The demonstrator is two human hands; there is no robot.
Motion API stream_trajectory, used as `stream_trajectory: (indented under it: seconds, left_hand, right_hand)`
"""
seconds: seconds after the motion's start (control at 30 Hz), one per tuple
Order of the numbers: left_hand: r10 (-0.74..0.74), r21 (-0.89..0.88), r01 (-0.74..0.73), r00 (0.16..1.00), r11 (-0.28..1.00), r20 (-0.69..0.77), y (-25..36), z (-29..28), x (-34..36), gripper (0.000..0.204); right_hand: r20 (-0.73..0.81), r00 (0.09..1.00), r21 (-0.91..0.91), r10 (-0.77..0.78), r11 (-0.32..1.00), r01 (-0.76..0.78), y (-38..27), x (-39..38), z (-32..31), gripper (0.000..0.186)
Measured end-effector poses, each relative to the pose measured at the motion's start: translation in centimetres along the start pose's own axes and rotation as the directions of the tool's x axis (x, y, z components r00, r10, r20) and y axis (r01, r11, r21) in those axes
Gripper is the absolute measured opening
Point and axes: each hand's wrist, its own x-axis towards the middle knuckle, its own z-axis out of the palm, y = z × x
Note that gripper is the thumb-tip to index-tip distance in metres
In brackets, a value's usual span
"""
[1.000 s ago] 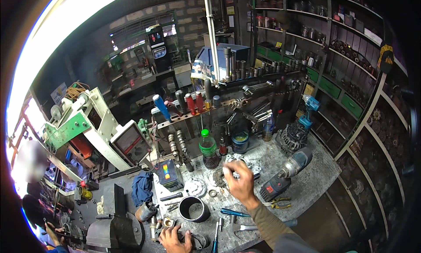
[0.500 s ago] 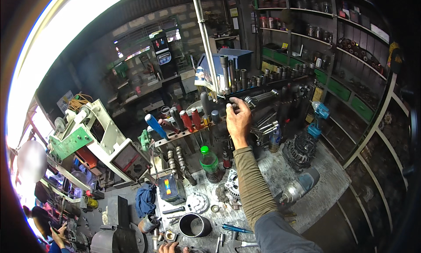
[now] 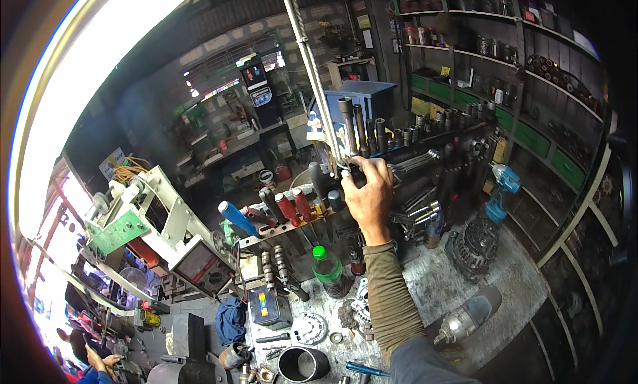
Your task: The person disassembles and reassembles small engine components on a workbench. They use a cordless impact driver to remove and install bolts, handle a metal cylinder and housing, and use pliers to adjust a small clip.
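My right hand (image 3: 371, 196) reaches out over the bench to the tool rack (image 3: 282, 234). Thumb and index finger are apart near the rack's top edge, the other fingers curled; nothing shows in the grip. Left of it stand a black handle (image 3: 316, 178), red-handled screwdrivers (image 3: 288, 208) and a blue-handled screwdriver (image 3: 237, 219). Tall sockets (image 3: 347, 121) rise just behind the fingers, beside a pale upright pole (image 3: 312, 71). A row of wrenches (image 3: 420, 159) hangs to the right of the hand. My left hand is out of view.
On the bench are a green-capped bottle (image 3: 327, 267), a small battery (image 3: 269, 309), a dark metal cylinder (image 3: 287, 369), an alternator (image 3: 472, 248), a teal cordless driver (image 3: 505, 184) and a grey motor-like part (image 3: 470, 315). Another person's hands (image 3: 100, 363) show at lower left.
The view has shifted, so the bench appears lower and further right. My right hand's thumb and index finger have spread apart. My left hand, seen earlier at the lower edge, is gone from view.
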Motion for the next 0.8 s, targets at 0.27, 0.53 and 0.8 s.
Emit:
stream_trajectory:
  seconds: [0.27, 0.53, 0.8]
  left_hand:
    - [-0.034, 0.003, 0.034, 0.999, 0.999, 0.014, -0.4, 0.2, -0.4, 0.037]
    - [-0.009, 0.015, 0.009, 1.000, 1.000, 0.002, -0.5, 0.1, -0.3, 0.039]
    - [-0.040, -0.031, 0.040, 0.999, 0.999, 0.006, -0.6, 0.0, -0.4, 0.039]
  right_hand:
    - [0.070, 0.995, -0.134, 0.070, 0.989, -0.060, -0.9, 1.2, 1.2, 0.024]
    - [0.029, 1.000, -0.132, -0.002, 0.991, 0.006, 0.2, 1.3, 2.3, 0.017]
    - [-0.057, 0.959, 0.493, 0.278, 0.843, -0.215, -0.4, 1.4, 0.8, 0.013]
